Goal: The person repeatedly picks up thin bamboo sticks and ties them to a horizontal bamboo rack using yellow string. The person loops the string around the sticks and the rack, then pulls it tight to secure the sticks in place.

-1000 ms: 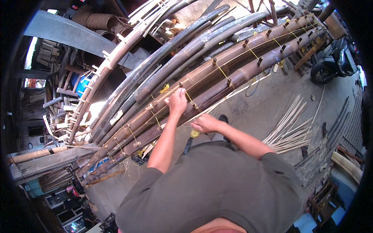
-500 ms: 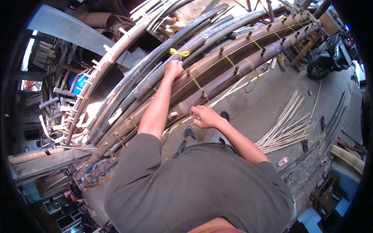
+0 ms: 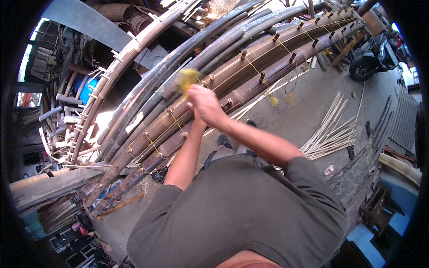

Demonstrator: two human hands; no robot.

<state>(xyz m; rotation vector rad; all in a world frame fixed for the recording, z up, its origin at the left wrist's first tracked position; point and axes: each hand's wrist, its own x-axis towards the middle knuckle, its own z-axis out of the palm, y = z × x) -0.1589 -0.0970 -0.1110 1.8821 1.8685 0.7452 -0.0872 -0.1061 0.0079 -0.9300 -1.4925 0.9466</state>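
Observation:
My right hand (image 3: 208, 107) is raised over the near bamboo poles, its fingers closed and smeared by motion. A blurred bundle of yellow twine (image 3: 187, 78) stands at its fingertips. My left hand (image 3: 198, 119) is just below and behind the right one; its fingers are mostly hidden. Under both hands run two long brown bamboo poles, the upper pole (image 3: 228, 67) and the lower pole (image 3: 281, 70). Short wooden pegs (image 3: 262, 76) stick up from them, and yellow twine is strung between the two. A small yellow tuft (image 3: 274, 100) shows beside the lower pole.
Curved grey poles (image 3: 214, 35) and a pegged bamboo rail (image 3: 117, 60) lie beyond. Thin pale strips (image 3: 330, 129) are spread on the floor at right, with a motorbike (image 3: 373, 60) behind. A concrete beam (image 3: 58, 185) juts in at left.
My right hand has swung up and left to meet the left hand, which has come nearer to me. The yellow twine bundle has moved left and down with them.

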